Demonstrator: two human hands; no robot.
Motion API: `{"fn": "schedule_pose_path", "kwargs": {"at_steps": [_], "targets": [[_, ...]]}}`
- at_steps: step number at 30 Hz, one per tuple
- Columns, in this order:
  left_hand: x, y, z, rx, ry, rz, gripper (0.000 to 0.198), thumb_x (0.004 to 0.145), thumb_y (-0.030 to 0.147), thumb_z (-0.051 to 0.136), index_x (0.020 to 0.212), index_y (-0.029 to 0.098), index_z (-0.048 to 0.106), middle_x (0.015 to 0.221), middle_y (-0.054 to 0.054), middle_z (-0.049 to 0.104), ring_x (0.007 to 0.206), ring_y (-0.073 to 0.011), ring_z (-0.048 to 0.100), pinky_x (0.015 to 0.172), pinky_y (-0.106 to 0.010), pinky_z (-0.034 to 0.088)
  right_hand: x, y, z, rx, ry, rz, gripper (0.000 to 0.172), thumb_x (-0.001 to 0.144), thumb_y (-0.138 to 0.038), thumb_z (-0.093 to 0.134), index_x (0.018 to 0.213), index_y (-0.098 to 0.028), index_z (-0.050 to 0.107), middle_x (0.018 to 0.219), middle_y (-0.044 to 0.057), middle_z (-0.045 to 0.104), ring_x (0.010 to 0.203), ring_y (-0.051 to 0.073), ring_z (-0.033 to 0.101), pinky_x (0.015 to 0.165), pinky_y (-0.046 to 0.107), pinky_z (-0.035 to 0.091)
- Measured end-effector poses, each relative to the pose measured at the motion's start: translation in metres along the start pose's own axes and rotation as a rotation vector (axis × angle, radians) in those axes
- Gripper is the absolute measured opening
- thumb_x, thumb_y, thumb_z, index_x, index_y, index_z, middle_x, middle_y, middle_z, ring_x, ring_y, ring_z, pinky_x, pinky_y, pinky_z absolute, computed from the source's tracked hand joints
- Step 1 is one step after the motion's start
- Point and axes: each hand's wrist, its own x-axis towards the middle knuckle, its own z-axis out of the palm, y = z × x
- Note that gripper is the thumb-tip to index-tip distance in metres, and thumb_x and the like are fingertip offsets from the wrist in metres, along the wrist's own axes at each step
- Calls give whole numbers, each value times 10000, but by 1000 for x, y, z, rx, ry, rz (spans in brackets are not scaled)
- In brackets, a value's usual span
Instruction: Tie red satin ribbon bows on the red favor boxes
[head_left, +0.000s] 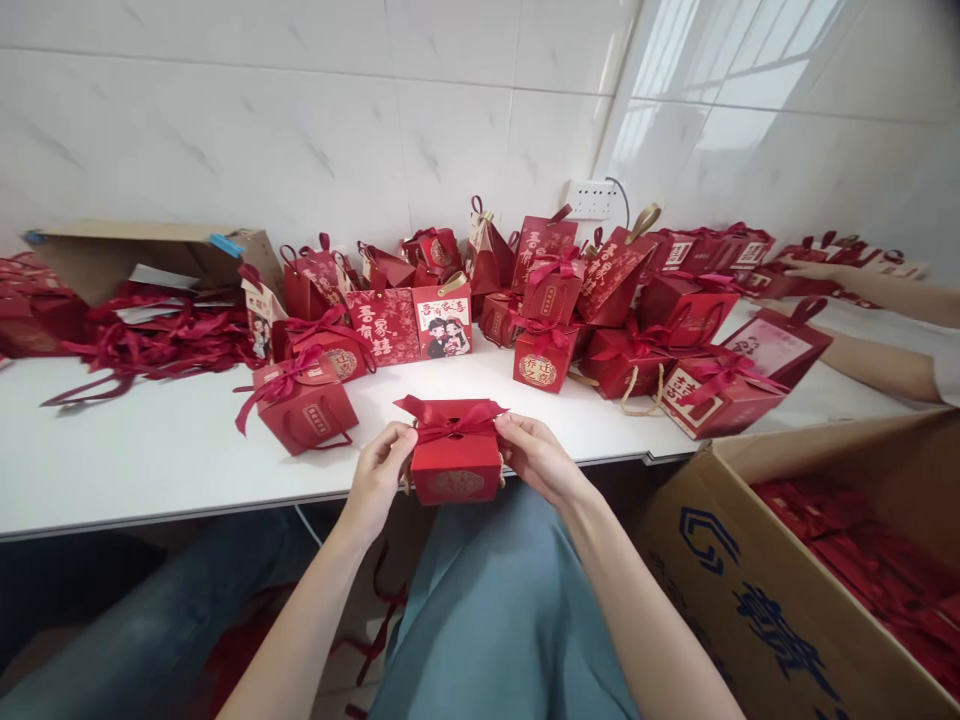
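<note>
Pinching a satiny ribbon bow (454, 426) at its sides between thumbs and fingers, the left hand (379, 472) and right hand (541, 456) flank a boxy red card box (457, 486) at the smooth white tabletop's (150, 460) near edge.

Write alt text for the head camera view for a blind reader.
A person's left hand and right hand hold a red gift box with a ribbon bow at the edge of a white table. More red gift boxes stand behind it; at right are a co-worker's arms and an open cardboard carton.
</note>
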Motion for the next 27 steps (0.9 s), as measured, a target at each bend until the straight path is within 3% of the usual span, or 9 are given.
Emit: {"fn": "schedule_pose_path", "kwargs": {"at_steps": [4,7,10,13,16,18,19,22,27], "targets": [[-8,2,-1,82,88,47,394,702,567,610,755,198,483,663,39,440,566,-100,414,529,-224,351,-9,2,-3,-101,30,-59,456,713,-637,593,669,-194,490,612,-32,470,550,112,459,565,265,419],[-17,2,6,227,200,167,498,619,527,695,940,211,483,923,-15,528,813,-147,531,691,-244,434,-9,5,-3,-156,157,-148,467,742,-667,525,710,-202,500,779,14,543,742,154,544,663,278,462],[-18,1,13,319,134,135,555,643,418,716,1083,236,430,1133,-61,517,1002,-183,543,799,-280,457,-6,11,-2,-189,214,-230,443,769,-660,493,752,-217,486,943,28,567,945,172,541,813,295,459],[-9,0,6,329,61,130,547,697,386,673,1160,243,417,1216,-84,517,1140,-217,508,934,-346,421,-7,13,-2,-263,239,-267,416,792,-630,491,755,-215,489,885,9,580,904,164,551,857,314,445],[0,4,-10,361,319,188,493,729,366,626,1164,229,440,1291,-103,480,1239,-240,436,1050,-404,318,-15,10,-8,-309,313,-244,414,801,-578,516,651,-193,507,650,-8,573,675,147,552,744,298,458],[2,7,-17,345,523,231,434,749,357,591,1140,225,455,1304,-102,466,1265,-235,408,1073,-401,292,-20,7,-13,-226,361,-216,430,789,-547,538,556,-190,485,504,-27,509,512,121,488,622,277,442],[1,8,-18,326,564,240,400,760,359,573,1123,226,466,1298,-97,473,1268,-229,405,1076,-394,292,-21,6,-16,-177,394,-216,428,773,-529,561,527,-190,474,472,-34,484,473,110,457,574,264,422],[-3,9,-14,310,475,218,340,776,399,544,1066,224,509,1250,-80,525,1236,-222,442,1069,-382,305,-20,6,-20,-142,493,-251,384,721,-484,626,523,-184,491,505,-34,490,494,101,453,535,239,391],[-4,8,-3,364,284,141,379,750,474,555,1011,199,553,1108,-77,609,1093,-232,544,971,-378,394,-14,6,-11,-349,430,-256,379,749,-546,573,640,-185,532,657,-2,539,658,146,520,628,282,449]]}}
